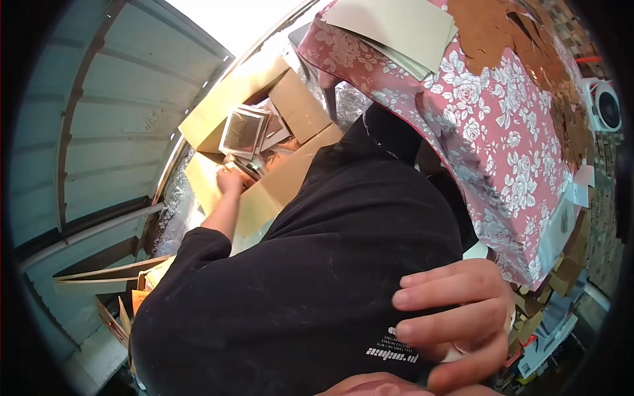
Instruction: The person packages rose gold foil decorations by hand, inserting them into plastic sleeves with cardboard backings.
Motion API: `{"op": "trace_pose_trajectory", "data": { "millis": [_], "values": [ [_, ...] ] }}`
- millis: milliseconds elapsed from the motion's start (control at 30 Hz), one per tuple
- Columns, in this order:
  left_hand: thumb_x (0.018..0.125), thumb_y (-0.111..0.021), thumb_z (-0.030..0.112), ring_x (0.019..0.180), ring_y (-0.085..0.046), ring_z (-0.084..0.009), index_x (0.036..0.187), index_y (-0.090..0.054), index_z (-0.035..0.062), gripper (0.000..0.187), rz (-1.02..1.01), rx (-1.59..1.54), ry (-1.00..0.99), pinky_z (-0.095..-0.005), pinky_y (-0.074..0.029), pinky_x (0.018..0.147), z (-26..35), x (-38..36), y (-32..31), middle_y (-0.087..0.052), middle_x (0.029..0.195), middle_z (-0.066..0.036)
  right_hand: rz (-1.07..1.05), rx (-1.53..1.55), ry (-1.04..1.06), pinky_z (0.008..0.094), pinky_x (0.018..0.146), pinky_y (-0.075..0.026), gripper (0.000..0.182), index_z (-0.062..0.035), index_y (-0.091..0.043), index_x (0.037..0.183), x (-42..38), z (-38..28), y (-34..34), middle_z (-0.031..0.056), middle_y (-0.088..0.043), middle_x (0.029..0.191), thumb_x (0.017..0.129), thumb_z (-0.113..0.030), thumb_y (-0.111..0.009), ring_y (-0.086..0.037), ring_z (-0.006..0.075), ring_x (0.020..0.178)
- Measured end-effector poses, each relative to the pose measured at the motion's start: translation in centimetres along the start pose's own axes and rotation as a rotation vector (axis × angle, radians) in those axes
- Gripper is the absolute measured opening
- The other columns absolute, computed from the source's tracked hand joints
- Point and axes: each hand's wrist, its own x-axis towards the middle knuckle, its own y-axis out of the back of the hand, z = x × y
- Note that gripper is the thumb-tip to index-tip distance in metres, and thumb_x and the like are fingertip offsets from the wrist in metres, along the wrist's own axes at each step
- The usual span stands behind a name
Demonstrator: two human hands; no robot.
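While the left hand (229, 179) reaches into the open box (264, 142) among frames (243, 131), grip hidden, right hand (456, 317) curls empty.

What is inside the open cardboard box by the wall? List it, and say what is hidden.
In the cardboard box, a square framed panel leans among more flat pieces. The left hand reaches in beside them. The box's bottom and the lower pieces are covered. The right hand rests on the black shirt.

Pink floral cloth, tan boxes, black shirt.

A tablecloth (502, 138) is dusty pink with white roses; pale green paper sheets (396, 30) lie on it. The cardboard box (264, 132) is tan-yellow. The shirt (330, 264) is black with small white lettering. Wall panels (105, 119) are grey-blue.
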Motion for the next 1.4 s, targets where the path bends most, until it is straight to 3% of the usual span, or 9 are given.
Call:
{"op": "trace_pose_trajectory", "data": {
  "millis": [100,267,300,467,567,767,900,1233,1400],
  "values": [
    [0.094,-0.075,0.020,0.094,-0.071,-0.0264,0.111,-0.076,-0.0011,0.027,-0.196,0.012,-0.613,-0.0376,-0.056,0.087,6.0,-6.4,-2.7,-0.074,0.108,-0.017,0.136,0.124,-0.175,0.0407,0.085,-0.070,0.080,-0.0176,-0.048,0.157,0.6,-0.2,-1.3,0.0159,-0.076,0.117,0.088,0.003,-0.081,-0.077,0.0367,0.101],
    [0.112,-0.061,0.027,0.136,-0.061,-0.0250,0.149,-0.058,-0.0021,0.047,-1.027,-0.434,-0.507,-0.0370,-0.047,0.115,24.7,-14.2,-3.7,-0.066,0.145,-0.016,-0.051,0.281,-0.167,0.0482,0.092,-0.066,0.064,-0.0175,-0.056,0.144,3.1,2.1,-0.1,0.0151,-0.078,0.112,0.088,-0.001,-0.083,-0.076,0.0388,0.107],
    [0.114,-0.057,0.029,0.147,-0.054,-0.0255,0.158,-0.050,-0.0014,0.055,-1.181,-0.468,-0.549,-0.0376,-0.042,0.122,27.4,-15.2,-3.6,-0.060,0.155,-0.018,0.063,0.410,-0.078,0.0498,0.095,-0.063,0.054,-0.0455,-0.055,0.156,2.6,4.1,-0.6,0.0253,-0.073,0.127,0.106,-0.036,-0.072,-0.074,0.0432,0.106],
    [0.106,-0.063,0.051,0.162,-0.033,-0.0431,0.167,-0.036,0.0014,0.084,-1.070,-0.213,-1.023,-0.0469,-0.025,0.133,37.3,-19.5,-2.3,-0.038,0.171,-0.029,0.057,0.269,-0.020,0.0624,0.101,-0.059,0.061,-0.0458,-0.046,0.163,-1.0,4.0,1.0,0.0241,-0.067,0.142,0.110,-0.026,-0.067,-0.072,0.0451,0.113],
    [0.099,-0.069,0.052,0.162,-0.032,-0.0452,0.166,-0.043,0.0049,0.085,-0.824,-0.016,-1.576,-0.0522,-0.019,0.135,40.8,-20.0,-4.0,-0.036,0.172,-0.028,-0.014,0.129,-0.194,0.0503,0.095,-0.062,0.041,-0.0140,-0.067,0.114,-2.4,4.8,2.9,0.0098,-0.078,0.117,0.081,-0.017,-0.091,-0.077,0.0365,0.109],
    [0.087,-0.073,0.031,0.135,-0.063,-0.0355,0.127,-0.071,0.0052,0.048,-0.640,-0.026,-2.026,-0.0534,-0.041,0.124,45.3,-26.2,-9.3,-0.072,0.134,-0.012,0.059,-0.098,-0.663,0.0486,0.094,-0.057,0.027,-0.0070,-0.064,0.091,-6.1,6.8,3.5,0.0141,-0.076,0.101,0.082,-0.011,-0.089,-0.074,0.0408,0.107],
    [0.097,-0.073,0.032,0.121,-0.068,-0.0412,0.127,-0.069,0.0001,0.044,-1.303,0.032,-1.688,-0.0512,-0.054,0.102,49.2,-25.6,-4.6,-0.071,0.127,-0.023,0.181,-0.400,-0.720,0.0467,0.094,-0.057,0.040,-0.0049,-0.065,0.097,-8.2,5.8,4.6,0.0138,-0.076,0.104,0.082,-0.026,-0.095,-0.074,0.0392,0.109],
    [0.102,-0.076,0.021,0.115,-0.072,-0.0369,0.152,-0.061,0.0066,0.054,-1.463,0.371,-1.268,-0.0452,-0.057,0.098,53.9,-20.7,13.3,-0.075,0.122,-0.019,0.586,-0.485,-0.801,0.0441,0.096,-0.056,0.042,-0.0039,-0.057,0.101,-14.3,3.5,7.9,0.0153,-0.073,0.106,0.082,-0.013,-0.093,-0.073,0.0311,0.107],
    [0.088,-0.083,0.000,0.111,-0.075,-0.0339,0.124,-0.075,0.0059,0.038,-1.196,-0.338,-1.815,-0.0428,-0.059,0.094,62.7,-24.3,10.7,-0.077,0.120,-0.012,0.645,-0.620,-0.920,0.0383,0.092,-0.056,0.030,-0.0033,-0.060,0.097,-13.3,3.5,11.2,0.0141,-0.074,0.108,0.083,-0.001,-0.087,-0.073,0.0269,0.101]
  ]
}}
